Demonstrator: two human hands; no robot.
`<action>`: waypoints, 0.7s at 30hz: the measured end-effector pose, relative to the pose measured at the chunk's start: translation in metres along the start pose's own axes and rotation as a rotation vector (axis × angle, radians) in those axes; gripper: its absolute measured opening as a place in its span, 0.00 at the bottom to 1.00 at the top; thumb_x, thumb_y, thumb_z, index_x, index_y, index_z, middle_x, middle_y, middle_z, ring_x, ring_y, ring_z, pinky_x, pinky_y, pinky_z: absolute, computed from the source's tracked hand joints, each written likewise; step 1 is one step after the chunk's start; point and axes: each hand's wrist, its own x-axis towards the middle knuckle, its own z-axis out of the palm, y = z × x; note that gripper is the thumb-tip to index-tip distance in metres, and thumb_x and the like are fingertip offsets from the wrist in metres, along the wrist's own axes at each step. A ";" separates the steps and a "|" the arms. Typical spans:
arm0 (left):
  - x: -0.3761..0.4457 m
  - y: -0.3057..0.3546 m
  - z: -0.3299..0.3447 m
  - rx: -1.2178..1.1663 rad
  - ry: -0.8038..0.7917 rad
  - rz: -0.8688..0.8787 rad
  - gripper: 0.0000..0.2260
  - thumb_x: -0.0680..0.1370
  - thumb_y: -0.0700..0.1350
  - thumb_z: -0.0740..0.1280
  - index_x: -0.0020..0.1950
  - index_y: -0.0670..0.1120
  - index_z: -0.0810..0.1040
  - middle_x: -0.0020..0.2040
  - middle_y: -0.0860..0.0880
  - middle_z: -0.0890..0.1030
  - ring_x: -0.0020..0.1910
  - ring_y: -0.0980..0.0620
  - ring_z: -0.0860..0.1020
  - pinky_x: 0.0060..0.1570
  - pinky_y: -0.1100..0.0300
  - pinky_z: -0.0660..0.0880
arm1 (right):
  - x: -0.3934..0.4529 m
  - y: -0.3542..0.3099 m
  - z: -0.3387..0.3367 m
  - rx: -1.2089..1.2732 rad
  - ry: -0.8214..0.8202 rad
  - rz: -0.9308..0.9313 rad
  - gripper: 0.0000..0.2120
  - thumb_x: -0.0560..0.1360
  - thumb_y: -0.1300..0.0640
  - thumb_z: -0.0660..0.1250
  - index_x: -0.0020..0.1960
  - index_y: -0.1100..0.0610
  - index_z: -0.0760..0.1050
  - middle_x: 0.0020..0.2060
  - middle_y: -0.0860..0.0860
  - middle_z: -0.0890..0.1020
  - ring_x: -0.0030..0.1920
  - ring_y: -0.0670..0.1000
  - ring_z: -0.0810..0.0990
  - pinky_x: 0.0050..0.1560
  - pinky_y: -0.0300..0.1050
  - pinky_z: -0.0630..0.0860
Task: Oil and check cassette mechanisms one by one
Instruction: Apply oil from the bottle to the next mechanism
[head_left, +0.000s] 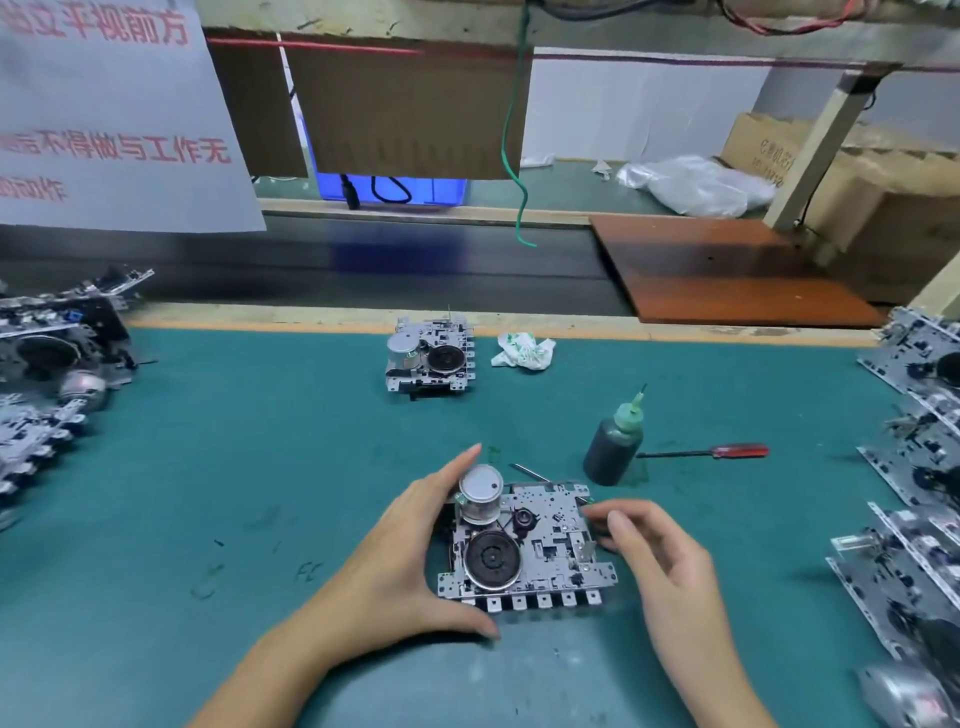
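Note:
A metal cassette mechanism (540, 551) with a silver motor and a black flywheel lies on the green mat (260, 467) in front of me. My left hand (410, 561) grips its left side, thumb under the near edge and fingers up beside the motor. My right hand (654, 551) is at its right edge with curled fingers touching the frame. A dark oil bottle (613, 447) with a green nozzle stands upright just behind the mechanism. A second mechanism (431, 356) sits farther back in the middle.
Stacks of mechanisms lie at the left (52, 364) and along the right edge (914, 467). A red-handled screwdriver (727, 451) lies right of the bottle. A crumpled cloth (522, 351) sits near the far mechanism. A conveyor belt (363, 270) runs behind the mat.

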 end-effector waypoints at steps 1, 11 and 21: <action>0.000 0.001 0.001 0.010 0.003 0.001 0.54 0.56 0.66 0.78 0.70 0.74 0.43 0.67 0.78 0.56 0.69 0.72 0.58 0.63 0.79 0.55 | 0.000 0.000 0.000 -0.001 0.001 0.003 0.12 0.69 0.47 0.64 0.43 0.54 0.81 0.43 0.50 0.84 0.47 0.47 0.82 0.50 0.34 0.75; 0.002 -0.002 0.001 0.042 0.051 -0.021 0.55 0.53 0.68 0.77 0.70 0.74 0.45 0.65 0.76 0.59 0.66 0.70 0.62 0.61 0.78 0.59 | -0.001 -0.001 0.000 -0.012 0.145 -0.044 0.06 0.72 0.53 0.64 0.41 0.53 0.79 0.40 0.46 0.83 0.40 0.43 0.80 0.43 0.32 0.75; 0.002 -0.002 0.001 -0.022 0.007 -0.021 0.56 0.53 0.65 0.79 0.70 0.74 0.45 0.65 0.78 0.58 0.69 0.69 0.60 0.64 0.73 0.59 | 0.009 -0.030 -0.015 -0.743 -0.428 -0.187 0.36 0.61 0.31 0.69 0.65 0.31 0.59 0.63 0.24 0.61 0.65 0.28 0.58 0.61 0.20 0.53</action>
